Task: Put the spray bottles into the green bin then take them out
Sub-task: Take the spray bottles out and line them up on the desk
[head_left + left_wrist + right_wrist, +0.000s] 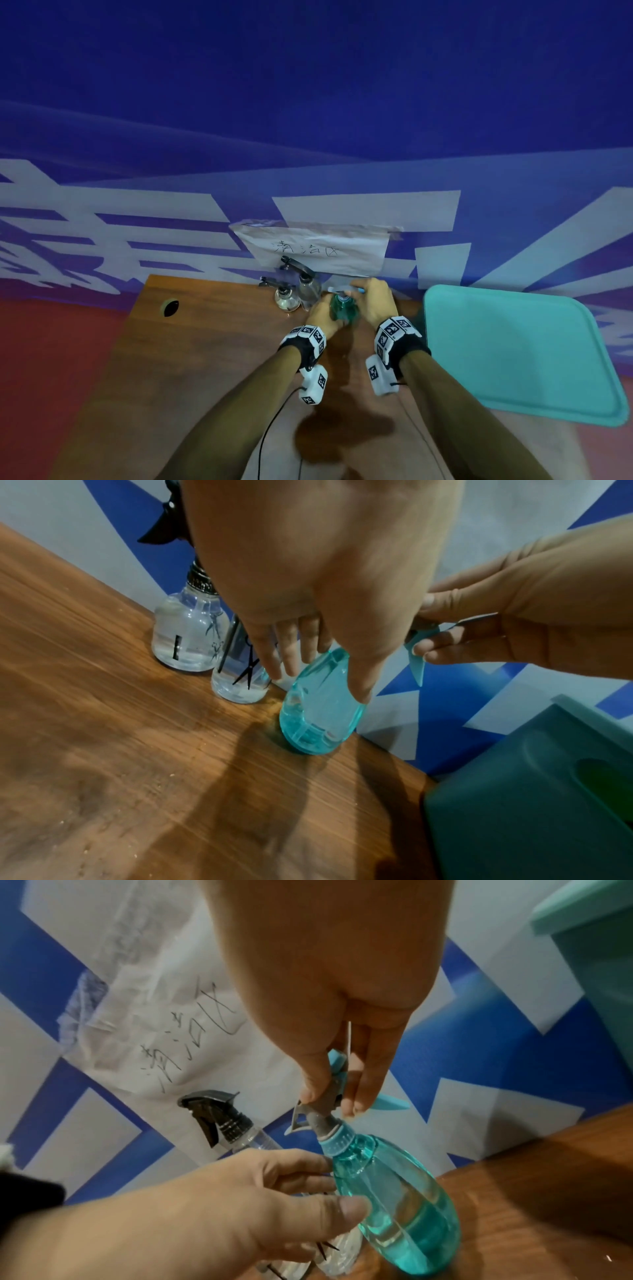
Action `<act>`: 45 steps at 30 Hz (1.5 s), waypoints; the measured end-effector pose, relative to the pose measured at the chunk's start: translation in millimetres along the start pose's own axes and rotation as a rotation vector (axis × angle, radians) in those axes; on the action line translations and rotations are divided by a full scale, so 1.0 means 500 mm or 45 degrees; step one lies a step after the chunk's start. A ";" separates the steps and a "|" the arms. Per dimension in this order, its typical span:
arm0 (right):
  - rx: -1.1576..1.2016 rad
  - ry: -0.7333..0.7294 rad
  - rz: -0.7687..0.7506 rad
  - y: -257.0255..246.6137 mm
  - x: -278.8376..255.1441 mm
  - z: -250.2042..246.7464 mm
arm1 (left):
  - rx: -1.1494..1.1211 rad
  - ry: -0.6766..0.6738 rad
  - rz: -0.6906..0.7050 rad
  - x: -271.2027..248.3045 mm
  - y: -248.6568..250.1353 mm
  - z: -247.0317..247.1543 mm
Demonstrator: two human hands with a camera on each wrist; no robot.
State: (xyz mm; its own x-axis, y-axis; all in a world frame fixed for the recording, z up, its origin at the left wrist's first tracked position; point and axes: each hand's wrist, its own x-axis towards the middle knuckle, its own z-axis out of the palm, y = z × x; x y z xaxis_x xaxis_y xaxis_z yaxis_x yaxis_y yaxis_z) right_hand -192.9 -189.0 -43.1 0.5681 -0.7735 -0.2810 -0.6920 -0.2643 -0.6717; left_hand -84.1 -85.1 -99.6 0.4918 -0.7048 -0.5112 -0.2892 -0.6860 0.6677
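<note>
Teal spray bottle (322, 704) stands on the desk (120, 723), far edge; left hand (318, 569) wraps its body, right hand (329, 988) pinches its nozzle head. Lifting upright should clear the green bin (513, 349) rim at right.

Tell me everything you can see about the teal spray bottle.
The teal spray bottle is see-through tinted plastic with a rounded, ribbed body, a light blue collar, a grey spray head and a pale blue trigger. It stands tilted on the wooden table, near the wall, next to two clear spray bottles. The left hand holds its body, thumb on one side, fingers on the other. The right hand pinches the spray head. The green bin is off to its right.
</note>
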 end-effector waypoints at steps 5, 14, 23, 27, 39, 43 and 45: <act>-0.002 -0.015 -0.008 0.005 0.017 -0.009 | 0.083 -0.039 0.074 -0.008 0.024 -0.017; -0.736 -0.188 -0.282 -0.039 0.024 -0.016 | 0.084 0.103 0.050 0.019 0.033 0.012; -0.896 -0.303 -0.277 -0.052 0.036 -0.001 | -0.036 0.280 0.025 0.039 0.014 0.032; -0.951 -0.290 -0.333 -0.054 0.041 -0.012 | -0.041 0.315 0.029 0.043 0.019 0.034; -1.065 -0.346 -0.328 -0.076 0.053 0.004 | 0.056 0.232 0.055 0.038 0.038 0.018; -1.093 -0.357 -0.342 -0.082 0.058 0.013 | 0.059 0.241 0.062 0.040 0.036 0.011; -1.091 -0.358 -0.344 -0.081 0.062 0.016 | 0.060 0.248 0.059 0.036 0.039 0.011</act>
State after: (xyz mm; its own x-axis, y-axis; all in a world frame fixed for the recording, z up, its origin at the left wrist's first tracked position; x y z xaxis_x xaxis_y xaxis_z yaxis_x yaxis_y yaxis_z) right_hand -143.7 -197.4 -29.9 0.7663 -0.4863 -0.4198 -0.5496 -0.8346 -0.0365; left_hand -85.3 -112.2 -98.8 0.6253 -0.6907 -0.3632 -0.3509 -0.6646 0.6596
